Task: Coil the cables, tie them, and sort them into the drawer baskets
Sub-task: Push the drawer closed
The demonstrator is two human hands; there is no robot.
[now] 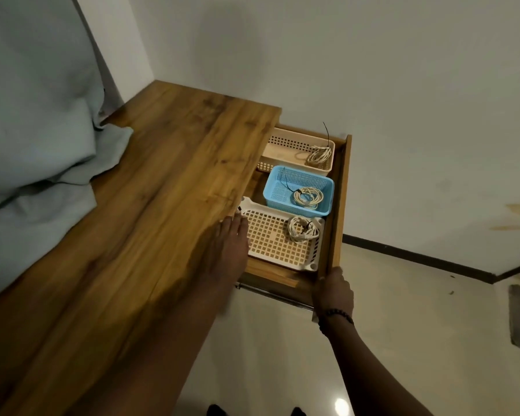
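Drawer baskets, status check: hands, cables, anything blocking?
Left hand flat on desk edge, right hand gripping drawer front. One tied coil each in beige basket, blue basket, white basket. Nothing blocking.

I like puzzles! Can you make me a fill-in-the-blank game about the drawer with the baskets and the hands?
1. The drawer holds ___ baskets.
2. The middle basket is coloured ___.
3. Each basket holds one coiled ___.
4. The right hand holds the drawer's front edge, while the left hand rests flat on the ___ top.

Missing words: three; blue; cable; wooden
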